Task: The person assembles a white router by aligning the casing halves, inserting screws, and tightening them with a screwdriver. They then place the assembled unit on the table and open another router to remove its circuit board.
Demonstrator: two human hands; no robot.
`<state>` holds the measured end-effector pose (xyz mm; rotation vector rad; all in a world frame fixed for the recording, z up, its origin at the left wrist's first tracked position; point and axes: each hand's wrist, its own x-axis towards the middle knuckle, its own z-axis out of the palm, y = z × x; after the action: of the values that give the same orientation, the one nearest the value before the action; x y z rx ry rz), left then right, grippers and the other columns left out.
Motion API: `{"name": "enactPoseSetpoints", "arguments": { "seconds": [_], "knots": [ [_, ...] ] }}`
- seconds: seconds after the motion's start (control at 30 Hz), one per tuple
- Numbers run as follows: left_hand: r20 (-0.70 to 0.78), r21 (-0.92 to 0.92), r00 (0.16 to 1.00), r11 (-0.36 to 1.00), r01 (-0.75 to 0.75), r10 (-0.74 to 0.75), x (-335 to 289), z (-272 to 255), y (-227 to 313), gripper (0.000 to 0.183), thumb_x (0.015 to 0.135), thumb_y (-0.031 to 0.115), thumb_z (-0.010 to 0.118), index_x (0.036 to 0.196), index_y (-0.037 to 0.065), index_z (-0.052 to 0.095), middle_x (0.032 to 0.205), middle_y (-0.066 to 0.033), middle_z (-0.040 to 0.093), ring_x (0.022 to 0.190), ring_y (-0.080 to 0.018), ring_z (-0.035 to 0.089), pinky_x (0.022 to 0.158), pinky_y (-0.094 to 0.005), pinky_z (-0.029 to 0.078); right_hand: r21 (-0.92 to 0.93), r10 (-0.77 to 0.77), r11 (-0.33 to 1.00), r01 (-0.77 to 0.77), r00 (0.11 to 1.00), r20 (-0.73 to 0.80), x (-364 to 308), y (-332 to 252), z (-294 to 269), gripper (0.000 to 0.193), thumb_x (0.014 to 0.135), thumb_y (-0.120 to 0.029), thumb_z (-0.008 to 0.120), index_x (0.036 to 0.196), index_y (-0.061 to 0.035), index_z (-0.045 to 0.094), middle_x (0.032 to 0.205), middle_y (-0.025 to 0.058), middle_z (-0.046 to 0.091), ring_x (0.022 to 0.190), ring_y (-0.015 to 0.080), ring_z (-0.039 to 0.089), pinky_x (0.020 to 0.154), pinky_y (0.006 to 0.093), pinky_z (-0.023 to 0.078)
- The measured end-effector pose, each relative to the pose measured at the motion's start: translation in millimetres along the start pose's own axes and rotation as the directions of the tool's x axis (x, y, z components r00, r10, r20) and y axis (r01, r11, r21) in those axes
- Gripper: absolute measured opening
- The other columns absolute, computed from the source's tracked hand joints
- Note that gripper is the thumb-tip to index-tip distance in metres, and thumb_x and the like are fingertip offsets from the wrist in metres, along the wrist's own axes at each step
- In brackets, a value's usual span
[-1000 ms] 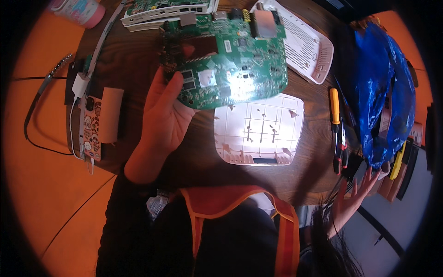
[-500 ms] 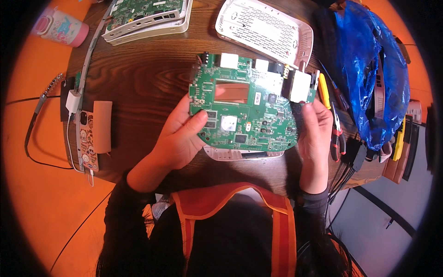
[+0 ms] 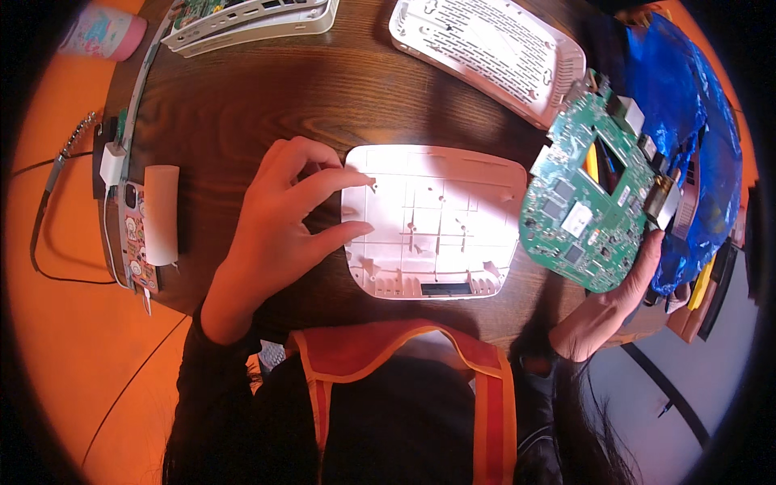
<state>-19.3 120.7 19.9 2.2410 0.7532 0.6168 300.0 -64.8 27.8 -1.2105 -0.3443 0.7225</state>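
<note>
A green circuit board (image 3: 558,230) with a rectangular cutout and metal connectors is tilted in the air at the right. My right hand (image 3: 618,303) grips it by its lower right edge, thumb showing and the other fingers hidden behind the board. On the table in front of me lies a white plastic housing half (image 3: 436,218), its ribbed inner side up. My left hand (image 3: 283,214) is at the left edge of this housing, thumb and forefinger spread apart over the rim. Nothing shows between those fingers; whether they touch the plastic I cannot tell.
A vented white cover (image 3: 493,56) lies at the back. Another white case with a board (image 3: 267,28) stands back left. A blue plastic bag (image 3: 687,105) is at the right, beyond the board. Along the left edge are a phone (image 3: 139,242), a tan roll (image 3: 162,214) and a pink-white cup (image 3: 101,34).
My left hand has let go of the circuit board and moved left. The right hand has carried the board rightward and turned it, uncovering the housing half below.
</note>
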Motion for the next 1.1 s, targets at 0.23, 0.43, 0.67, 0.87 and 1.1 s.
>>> {"name": "enactPoseSetpoints", "arguments": {
  "seconds": [0.23, 0.43, 0.67, 0.87, 1.1],
  "knots": [
    [-0.167, 0.161, 0.98, 0.984, -0.076, 0.103, 14.2, 33.3, -13.5, 0.016, 0.061, 0.005, 0.072, 0.069, 0.007, 0.058, 0.072, -0.0026, 0.051, 0.068, -0.0214, 0.047, 0.058, -0.0307, 0.04, -0.088, 0.026, 0.996, -0.022, 0.999, 0.043, -3.3, 8.3, 11.3, 0.034, 0.088, -0.021, 0.055, 0.112, 0.0035, 0.053, 0.099, 0.013, 0.063, 0.082, 0.0181, 0.064, 0.071, 0.0286, 0.053],
    [-0.284, 0.119, 0.959, 0.993, 0.012, 0.022, 21.5, 33.3, -3.0, 0.013, 0.065, 0.004, 0.071, 0.073, 0.006, 0.061, 0.071, -0.0023, 0.053, 0.065, -0.0166, 0.049, 0.057, -0.0276, 0.04, -0.231, 0.125, 0.968, -0.093, 0.984, 0.124, -12.2, 28.8, 46.7, 0.019, 0.082, -0.008, 0.06, 0.098, 0.0024, 0.064, 0.085, 0.0062, 0.066, 0.07, 0.008, 0.058, 0.064, 0.0201, 0.044],
    [-0.016, -0.513, 0.962, 0.828, 0.227, -0.274, 1.0, 4.0, 6.5, 0.004, 0.075, 0.004, 0.066, 0.075, 0.0, 0.064, 0.068, -0.0034, 0.057, 0.055, -0.0073, 0.049, 0.051, -0.0195, 0.036, -0.238, 0.27, 0.944, -0.228, 0.949, 0.162, -28.7, 37.6, 67.7, 0.02, 0.08, -0.008, 0.064, 0.096, 0.0016, 0.064, 0.085, 0.0034, 0.065, 0.074, 0.0057, 0.055, 0.07, 0.0198, 0.041],
    [0.073, -0.483, 0.895, 0.769, 0.418, -0.44, 0.9, 1.4, 5.8, 0.011, 0.079, 0.007, 0.064, 0.074, -0.003, 0.062, 0.063, -0.0027, 0.059, 0.058, -0.0053, 0.049, 0.052, -0.0199, 0.036, -0.237, 0.277, 0.948, -0.213, 0.919, 0.28, -27.9, 41.5, 70.6, 0.021, 0.087, -0.009, 0.056, 0.102, 0.0049, 0.06, 0.09, 0.0043, 0.064, 0.078, 0.0055, 0.054, 0.071, 0.018, 0.039],
    [0.064, -0.444, 0.879, 0.775, 0.449, -0.472, 1.2, 9.4, 2.2, 0.013, 0.08, 0.009, 0.064, 0.074, -0.003, 0.063, 0.061, -0.0024, 0.058, 0.056, -0.0049, 0.048, 0.05, -0.02, 0.036, -0.553, 0.332, 0.822, -0.14, 0.905, 0.265, -24.8, 41.7, 69.0, 0.024, 0.087, -0.009, 0.056, 0.106, 0.0054, 0.058, 0.09, 0.0051, 0.064, 0.08, 0.0062, 0.053, 0.072, 0.0192, 0.04]
  ]
}}
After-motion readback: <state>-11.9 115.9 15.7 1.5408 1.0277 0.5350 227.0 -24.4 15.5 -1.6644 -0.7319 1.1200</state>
